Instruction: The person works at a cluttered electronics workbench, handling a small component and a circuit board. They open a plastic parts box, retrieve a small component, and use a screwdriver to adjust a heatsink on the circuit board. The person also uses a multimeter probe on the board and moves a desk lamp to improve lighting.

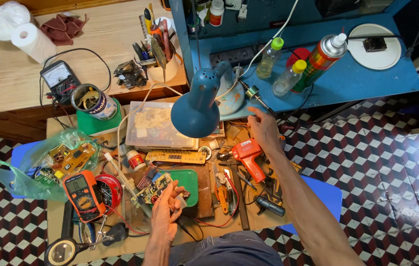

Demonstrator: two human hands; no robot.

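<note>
I am holding a small circuit board [152, 189] pinched in my left hand [166, 213], above the green tray [188, 183]. My right hand [264, 129] is reaching, fingers loose and empty, past the orange soldering gun [247, 153]. The blue lamp [197, 106] is crowding the reach; I am judging a slow, high approach safest.

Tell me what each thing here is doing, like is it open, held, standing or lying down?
Left hand: holds the small green circuit board.
Right hand: reaches toward the blue desk lamp's base, holding nothing.
Orange pistol-shaped soldering gun: lying flat, untouched.
Orange handheld multimeter: lying face up.
Clear plastic bottle with yellow cap: capped, upright.
Clear lidded plastic box: closed.
</note>
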